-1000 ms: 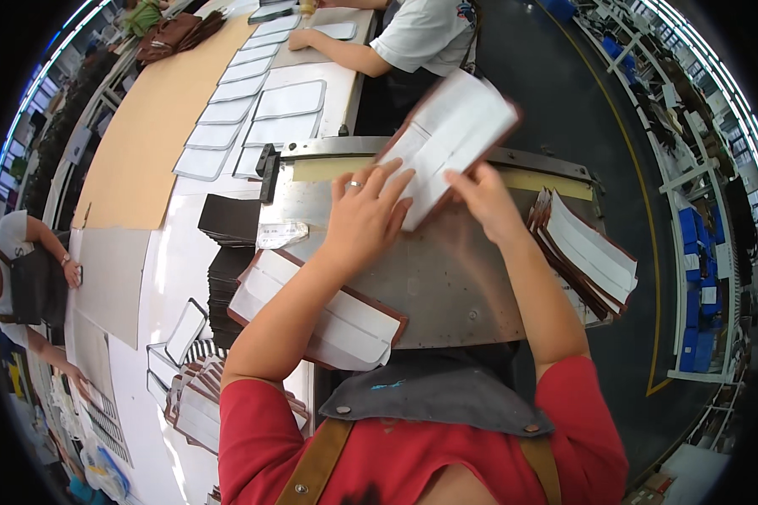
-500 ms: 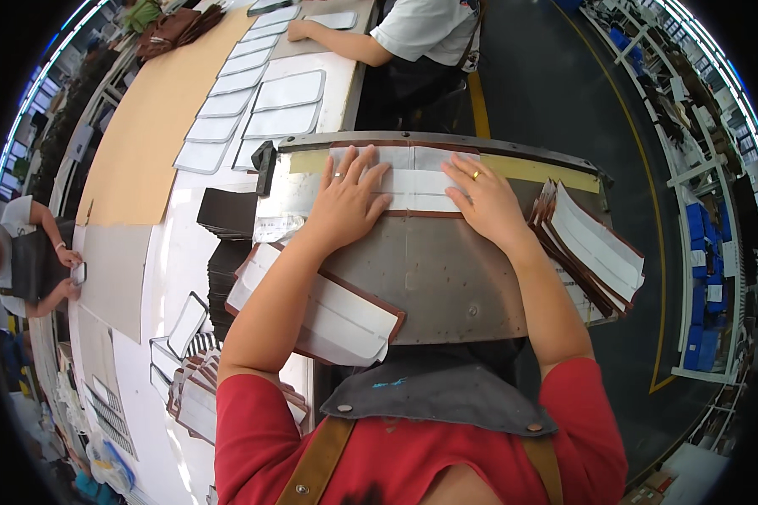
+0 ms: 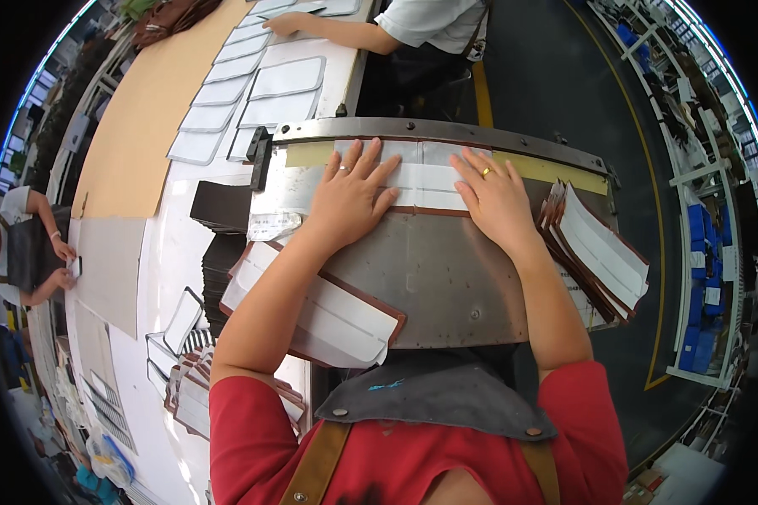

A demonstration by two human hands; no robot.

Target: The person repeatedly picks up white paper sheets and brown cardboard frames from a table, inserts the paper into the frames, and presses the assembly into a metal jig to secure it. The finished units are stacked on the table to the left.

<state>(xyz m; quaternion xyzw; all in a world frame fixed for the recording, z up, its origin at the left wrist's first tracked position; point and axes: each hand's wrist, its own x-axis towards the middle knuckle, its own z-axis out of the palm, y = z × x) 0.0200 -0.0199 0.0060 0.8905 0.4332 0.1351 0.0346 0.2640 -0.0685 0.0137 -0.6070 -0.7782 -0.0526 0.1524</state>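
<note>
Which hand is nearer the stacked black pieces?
Left. The left hand lies right of the stacked black pieces; the right hand lies farther right, on the white panel.

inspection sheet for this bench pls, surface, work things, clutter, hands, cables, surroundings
surface: metal plate, raised metal bar along its far edge
work things: white-faced piece with brown edging, flat near the bar
clutter: dark stack at left; brown-edged pieces fanned at right
hands: left hand and right hand spread on the piece, fingers open
cables: nothing seen
surroundings: co-worker beyond the bar, white panels nearby; blue bins on shelving at right
</note>
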